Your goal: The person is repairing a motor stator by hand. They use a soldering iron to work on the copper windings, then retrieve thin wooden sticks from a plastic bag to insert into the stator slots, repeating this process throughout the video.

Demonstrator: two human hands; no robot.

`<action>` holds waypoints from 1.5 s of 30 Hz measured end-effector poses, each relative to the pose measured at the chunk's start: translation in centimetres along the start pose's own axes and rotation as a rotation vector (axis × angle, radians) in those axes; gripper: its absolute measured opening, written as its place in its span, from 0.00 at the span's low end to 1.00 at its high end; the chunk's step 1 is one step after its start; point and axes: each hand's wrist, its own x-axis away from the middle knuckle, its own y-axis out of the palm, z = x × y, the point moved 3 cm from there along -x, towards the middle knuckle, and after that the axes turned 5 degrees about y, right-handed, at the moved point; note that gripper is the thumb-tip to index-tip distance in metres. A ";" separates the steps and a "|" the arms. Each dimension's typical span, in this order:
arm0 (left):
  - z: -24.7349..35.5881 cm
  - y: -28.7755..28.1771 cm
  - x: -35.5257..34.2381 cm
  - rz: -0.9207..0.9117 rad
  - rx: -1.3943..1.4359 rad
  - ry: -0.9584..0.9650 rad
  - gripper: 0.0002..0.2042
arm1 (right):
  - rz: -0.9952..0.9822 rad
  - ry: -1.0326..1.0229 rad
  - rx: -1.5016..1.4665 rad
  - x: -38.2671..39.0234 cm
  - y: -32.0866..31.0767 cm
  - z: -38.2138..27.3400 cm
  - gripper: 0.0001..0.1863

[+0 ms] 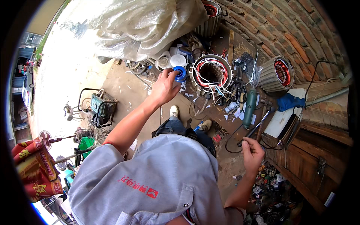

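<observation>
My left hand point(165, 89) reaches forward and its fingers close on the rim of a blue ring-shaped roll point(181, 77), perhaps tape. Beside the roll stands an open motor stator point(192, 77) with red windings and loose white leads around its bore. A white round lid point(177, 60) lies just beyond the roll. My right hand point(252, 154) is raised at the right with fingers curled in a pinch; whatever they hold, if anything, is too small to make out. Close to it are a dark-handled rod tool point(258, 127) and a green cylindrical power tool point(250, 108).
A ribbed motor housing point(269, 77) with red windings leans by the brick wall point(288, 37). Black-handled scissors point(239, 90) lie near the stator. A blue cloth point(290, 102) rests on a wooden bench point(318, 146). Plastic sheeting point(146, 28) covers a pile ahead; a framed machine point(101, 107) stands left.
</observation>
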 end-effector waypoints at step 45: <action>7.2 -3.6 3.8 -0.837 1.715 -0.471 0.21 | 0.352 -0.353 0.214 8.9 19.1 -5.1 0.06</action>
